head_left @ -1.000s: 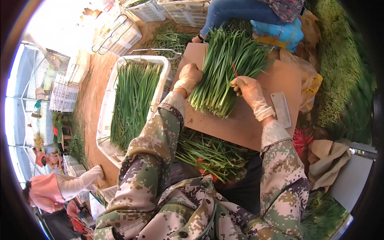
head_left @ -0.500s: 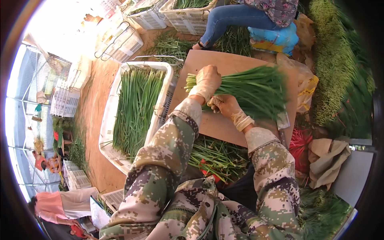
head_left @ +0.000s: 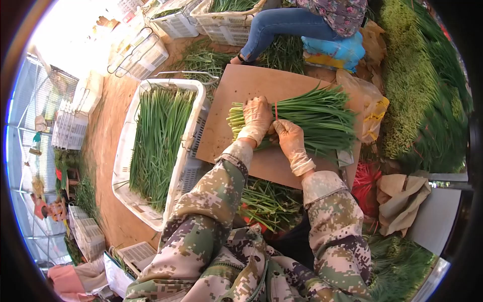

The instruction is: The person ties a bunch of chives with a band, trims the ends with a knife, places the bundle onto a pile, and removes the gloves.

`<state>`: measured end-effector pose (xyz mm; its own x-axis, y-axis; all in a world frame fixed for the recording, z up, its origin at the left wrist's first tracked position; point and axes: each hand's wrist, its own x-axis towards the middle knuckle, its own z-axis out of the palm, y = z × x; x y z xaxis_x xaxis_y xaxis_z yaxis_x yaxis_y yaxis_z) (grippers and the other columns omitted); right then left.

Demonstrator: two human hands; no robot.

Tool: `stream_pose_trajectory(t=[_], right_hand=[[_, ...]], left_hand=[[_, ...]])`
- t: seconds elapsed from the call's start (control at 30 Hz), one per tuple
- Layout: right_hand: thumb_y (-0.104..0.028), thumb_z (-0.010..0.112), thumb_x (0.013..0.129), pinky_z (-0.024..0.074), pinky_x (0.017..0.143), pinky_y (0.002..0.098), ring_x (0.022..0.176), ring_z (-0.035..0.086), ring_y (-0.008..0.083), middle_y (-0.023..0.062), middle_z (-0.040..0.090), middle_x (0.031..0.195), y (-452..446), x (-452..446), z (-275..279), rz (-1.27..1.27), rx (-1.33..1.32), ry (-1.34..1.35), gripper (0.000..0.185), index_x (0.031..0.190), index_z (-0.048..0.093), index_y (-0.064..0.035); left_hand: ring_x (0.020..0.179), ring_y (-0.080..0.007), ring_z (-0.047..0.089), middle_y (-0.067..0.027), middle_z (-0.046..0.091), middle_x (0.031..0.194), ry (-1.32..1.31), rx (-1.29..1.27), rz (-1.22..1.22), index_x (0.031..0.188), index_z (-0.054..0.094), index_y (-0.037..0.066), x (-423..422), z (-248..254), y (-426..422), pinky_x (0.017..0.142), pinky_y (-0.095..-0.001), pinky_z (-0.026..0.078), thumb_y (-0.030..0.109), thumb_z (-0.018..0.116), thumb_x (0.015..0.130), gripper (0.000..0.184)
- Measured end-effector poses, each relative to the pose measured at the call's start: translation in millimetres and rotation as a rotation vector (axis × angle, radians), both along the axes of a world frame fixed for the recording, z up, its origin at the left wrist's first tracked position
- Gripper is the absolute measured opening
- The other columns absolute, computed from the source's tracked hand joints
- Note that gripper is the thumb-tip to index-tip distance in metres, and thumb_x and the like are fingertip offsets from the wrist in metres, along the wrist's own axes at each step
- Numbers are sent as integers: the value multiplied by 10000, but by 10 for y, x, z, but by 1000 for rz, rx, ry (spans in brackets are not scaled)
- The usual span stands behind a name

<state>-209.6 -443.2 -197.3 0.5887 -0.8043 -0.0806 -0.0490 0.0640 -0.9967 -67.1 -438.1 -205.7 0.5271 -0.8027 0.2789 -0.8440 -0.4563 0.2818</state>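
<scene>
A bundle of long green stalks (head_left: 317,118) lies across the brown board (head_left: 241,85), pale cut ends to the left and leaves to the right. My gloved left hand (head_left: 257,118) is wrapped over the bundle near its cut ends. Just right of it, a thin red tie (head_left: 276,109) runs over the stalks. My gloved right hand (head_left: 291,138) pinches at the tie's lower end, against the near side of the bundle. The leaves partly cover a flat blade (head_left: 346,158) at the board's right side.
A white crate (head_left: 122,168) full of green stalks stands left of the board. Cut stalks (head_left: 271,204) lie below it. Beyond the board sits a person in jeans (head_left: 287,27), beside a blue bag (head_left: 334,50). Red ties (head_left: 366,181) and brown paper (head_left: 402,199) are at the right.
The bundle has turned from upright to sideways on the board. My left hand has gone from beside it to gripping over it, and the red tie now crosses the stalks.
</scene>
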Motion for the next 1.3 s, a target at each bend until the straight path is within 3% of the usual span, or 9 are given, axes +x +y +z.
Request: stream_pose_trajectory(t=[0.17,0.43,0.5,0.57,0.6,0.8,1.03,1.2,1.3], right_hand=[[-177,618,968,453,493,274,536,536,104,38,628,686,-144,119,-23,43,-135,84,228,884,663,31],[-210,537,983,487,499,322,496,579,163,50,673,664,-333,275,-43,90,55,281,304,790,688,-30],[-175,546,976,447,475,285,493,533,131,69,666,687,-333,305,-29,95,59,319,281,817,686,9],[-183,548,969,448,470,286,478,535,133,72,664,667,-335,317,9,96,73,316,294,798,694,7],[-184,546,968,449,470,287,477,540,134,74,666,666,-340,322,7,93,56,333,296,800,698,7],[-228,542,968,494,535,313,512,590,150,61,698,696,-354,314,3,107,36,408,296,829,725,-42],[-162,550,962,460,488,276,490,539,126,91,689,708,-326,326,22,82,75,358,273,851,707,31],[-153,546,963,457,488,273,486,530,124,96,688,711,-317,320,26,90,103,320,271,850,701,40],[-182,537,971,474,508,288,493,559,132,79,699,716,-345,309,19,112,88,347,282,852,720,-3]], left_hand=[[858,-371,648,-188,669,883,224,59,6,834,615,42,59,-113,11,778,-471,508,224,594,865,186],[845,-396,649,-189,685,855,471,7,-132,860,664,39,251,-46,20,757,-475,519,241,639,834,205],[800,-374,660,-184,690,827,525,-27,-144,856,684,32,393,-113,27,738,-443,530,257,672,826,228],[703,-194,637,-112,670,743,747,-48,-161,873,677,9,473,-113,39,671,-348,510,185,717,838,184],[703,-194,637,-112,670,743,746,-49,-158,873,677,9,506,-117,49,671,-348,510,185,717,838,184],[983,-166,618,-85,676,1033,1174,-53,-257,1079,621,-30,612,-111,132,878,-279,490,58,696,815,288],[1058,-183,610,-132,670,1135,1259,8,-209,1232,581,-56,658,-86,139,928,-290,480,-53,566,786,446],[894,-145,659,-84,718,973,1399,-131,-61,1091,676,-42,620,-99,126,828,-255,513,-56,617,798,299],[857,-126,654,-73,719,951,1314,-176,-175,1063,704,-35,642,-235,90,803,-254,520,-31,653,805,263]])
